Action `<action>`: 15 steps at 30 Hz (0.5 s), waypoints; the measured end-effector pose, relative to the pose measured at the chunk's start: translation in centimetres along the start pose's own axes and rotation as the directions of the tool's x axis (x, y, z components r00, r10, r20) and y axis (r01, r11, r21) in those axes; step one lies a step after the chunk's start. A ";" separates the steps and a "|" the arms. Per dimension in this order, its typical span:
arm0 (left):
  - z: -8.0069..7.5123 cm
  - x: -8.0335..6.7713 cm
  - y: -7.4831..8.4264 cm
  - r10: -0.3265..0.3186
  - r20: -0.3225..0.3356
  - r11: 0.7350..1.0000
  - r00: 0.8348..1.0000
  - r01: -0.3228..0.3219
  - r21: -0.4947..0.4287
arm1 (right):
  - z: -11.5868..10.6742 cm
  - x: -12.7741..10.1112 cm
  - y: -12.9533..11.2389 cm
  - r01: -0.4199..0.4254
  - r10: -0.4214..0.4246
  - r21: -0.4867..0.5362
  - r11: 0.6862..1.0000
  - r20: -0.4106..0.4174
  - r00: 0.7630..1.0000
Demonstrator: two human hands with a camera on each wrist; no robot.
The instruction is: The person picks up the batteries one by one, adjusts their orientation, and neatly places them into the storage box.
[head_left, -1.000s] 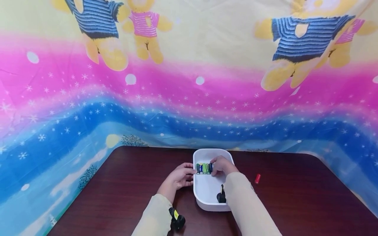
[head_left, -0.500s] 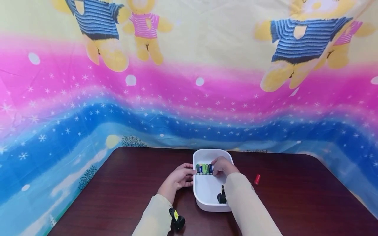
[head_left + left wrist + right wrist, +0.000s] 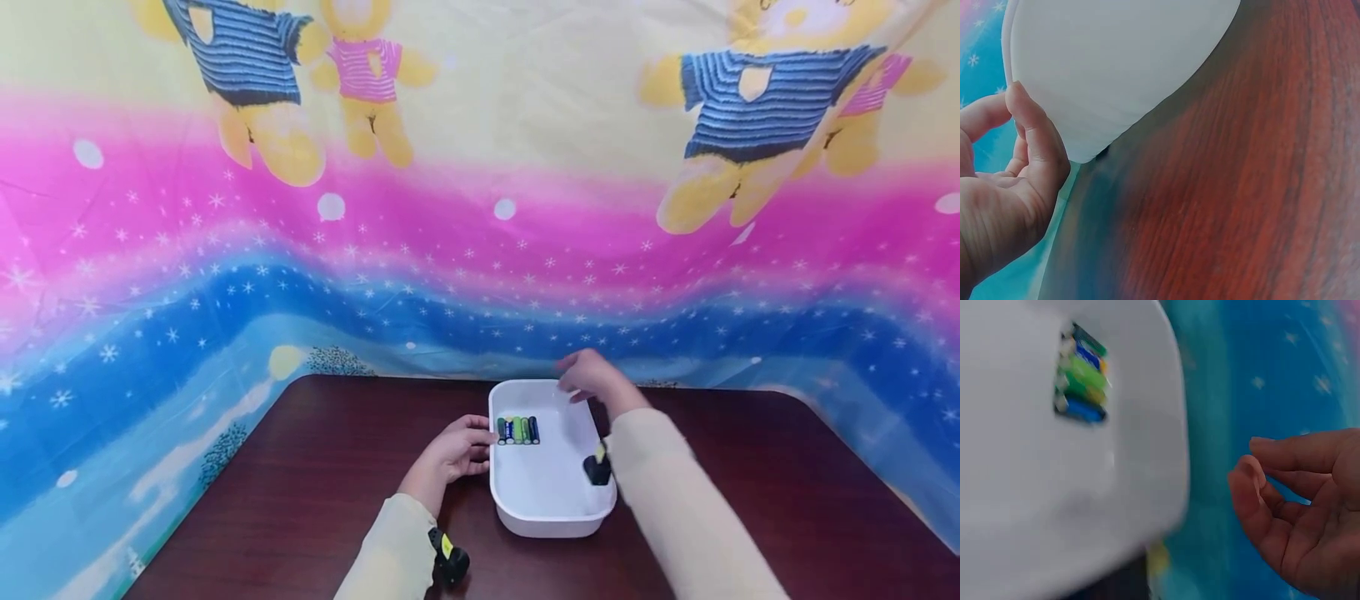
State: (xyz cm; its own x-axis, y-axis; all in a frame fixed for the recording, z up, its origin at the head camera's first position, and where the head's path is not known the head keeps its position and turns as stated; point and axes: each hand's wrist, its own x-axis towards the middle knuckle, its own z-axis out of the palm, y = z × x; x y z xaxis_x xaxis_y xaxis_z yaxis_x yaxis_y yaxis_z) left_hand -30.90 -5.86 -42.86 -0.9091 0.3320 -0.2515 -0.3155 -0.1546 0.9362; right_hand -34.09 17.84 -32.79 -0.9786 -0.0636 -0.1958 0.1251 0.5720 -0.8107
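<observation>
A white plastic tub stands on the table, with several batteries lined up side by side inside it by the left wall. They are green, blue and dark, and blurred in the right wrist view. My left hand is at the tub's left side, thumb and finger pinching its rim; the left wrist view shows this hand against the tub's outer wall. Over the far right corner of the tub is my right hand, with loosely curled fingers. Nothing shows between its fingers in the right wrist view.
The dark red-brown table reaches back to a patterned cloth hanging behind it. Black cameras are worn on both wrists, the right one overlapping the tub in the head view. My right sleeve covers part of the table.
My right hand has come away from the row of batteries, moving up and right out of the tub. The red battery on the table at right is now hidden behind the right arm. The left hand stays.
</observation>
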 end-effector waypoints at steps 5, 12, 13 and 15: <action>0.1 0.2 0.1 0.009 -0.002 1.000 1.000 -0.009 0.002 | -5.5 -1.5 2.2 0.027 -0.029 -0.101 0.995 -0.020 0.999; 0.1 0.1 0.0 0.007 -0.003 1.000 1.000 -0.007 0.010 | -8.7 -3.7 9.4 0.031 -0.032 -0.172 0.985 -0.003 0.999; 0.1 0.1 0.0 0.007 -0.001 1.000 1.000 -0.007 0.012 | -8.7 -3.9 10.4 0.013 -0.016 -0.167 0.986 -0.014 1.000; 0.2 0.1 0.1 0.005 0.001 1.000 1.000 -0.005 0.011 | -8.7 -4.3 12.1 -0.009 0.005 -0.164 0.986 -0.025 1.000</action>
State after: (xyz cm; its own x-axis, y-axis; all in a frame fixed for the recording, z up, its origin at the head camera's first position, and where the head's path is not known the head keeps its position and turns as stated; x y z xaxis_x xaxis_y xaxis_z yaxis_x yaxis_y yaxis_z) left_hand -30.94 -5.70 -42.74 -0.9105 0.3319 -0.2465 -0.3077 -0.1460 0.9402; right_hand -29.76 32.11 -36.95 -0.9817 -0.0404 -0.1861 0.1053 0.6991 -0.7072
